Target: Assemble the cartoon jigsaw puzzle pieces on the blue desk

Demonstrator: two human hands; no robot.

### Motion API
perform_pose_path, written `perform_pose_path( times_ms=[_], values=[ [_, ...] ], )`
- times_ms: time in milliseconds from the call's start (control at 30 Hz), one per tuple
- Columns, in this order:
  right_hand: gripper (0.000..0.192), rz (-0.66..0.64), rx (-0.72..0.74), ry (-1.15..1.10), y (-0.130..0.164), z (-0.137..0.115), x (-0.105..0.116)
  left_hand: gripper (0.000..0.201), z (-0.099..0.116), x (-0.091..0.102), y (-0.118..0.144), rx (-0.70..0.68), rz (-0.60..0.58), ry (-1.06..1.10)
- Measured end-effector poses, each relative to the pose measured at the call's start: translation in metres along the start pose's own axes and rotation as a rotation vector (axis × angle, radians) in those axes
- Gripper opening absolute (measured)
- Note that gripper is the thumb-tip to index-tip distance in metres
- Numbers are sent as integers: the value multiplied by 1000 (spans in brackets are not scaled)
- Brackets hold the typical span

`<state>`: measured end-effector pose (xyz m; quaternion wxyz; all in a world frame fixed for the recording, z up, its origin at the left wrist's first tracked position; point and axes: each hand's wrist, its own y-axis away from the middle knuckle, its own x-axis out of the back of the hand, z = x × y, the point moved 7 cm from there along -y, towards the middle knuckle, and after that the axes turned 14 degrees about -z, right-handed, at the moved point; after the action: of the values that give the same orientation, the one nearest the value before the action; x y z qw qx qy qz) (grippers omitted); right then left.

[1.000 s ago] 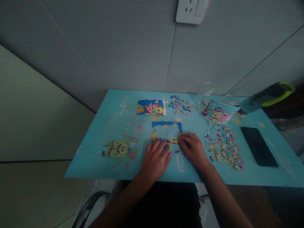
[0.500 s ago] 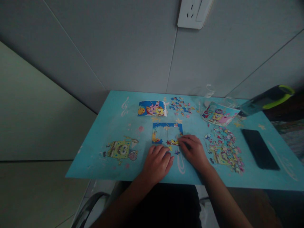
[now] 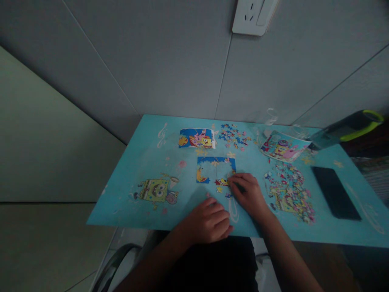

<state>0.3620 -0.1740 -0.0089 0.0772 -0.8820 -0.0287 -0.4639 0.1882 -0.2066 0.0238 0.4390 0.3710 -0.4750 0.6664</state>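
Note:
A partly assembled jigsaw puzzle point(image 3: 199, 172) lies on the light-blue table, its blue and yellow border framing a gap in the middle. At its lower right corner my right hand point(image 3: 247, 191) has thumb and forefinger pinched on a puzzle piece, mostly covered by the fingertips. My left hand point(image 3: 211, 221) rests near the table's front edge, below the puzzle, with fingers curled together and nothing visible in them. Between the hands and the puzzle lie a loose yellow piece point(image 3: 219, 189) and a loose blue piece point(image 3: 228, 196).
Behind the puzzle are a SpongeBob picture card point(image 3: 197, 138) and scattered pieces point(image 3: 233, 136). To the right, a larger heap of pieces point(image 3: 293, 190) lies below a curved picture card point(image 3: 284, 147), with a black phone-like slab point(image 3: 336, 192) beside it. A dark bottle point(image 3: 346, 129) leans at the back right.
My left hand has drawn back from the puzzle's lower edge toward the table's front edge, and its fingers have curled. My right hand stays at the puzzle's corner. The view has shifted slightly.

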Motion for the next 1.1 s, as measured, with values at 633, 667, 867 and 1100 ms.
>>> perform_pose_path(
  times_ms=[633, 667, 867, 1100],
  values=[
    [21, -41, 30, 106, 0, -6, -3, 33, -37, -5, 1, 506, 22, -89],
    [21, -39, 30, 107, 0, -6, -3, 35, -38, -6, 0, 512, 12, -92],
    [19, -39, 26, 111, -1, -8, -1, 37, -41, -9, 0, 526, -14, -84],
    [18, -34, 15, 96, 0, -7, -1, 37, -41, -10, 2, 540, 8, -85]
  ],
)
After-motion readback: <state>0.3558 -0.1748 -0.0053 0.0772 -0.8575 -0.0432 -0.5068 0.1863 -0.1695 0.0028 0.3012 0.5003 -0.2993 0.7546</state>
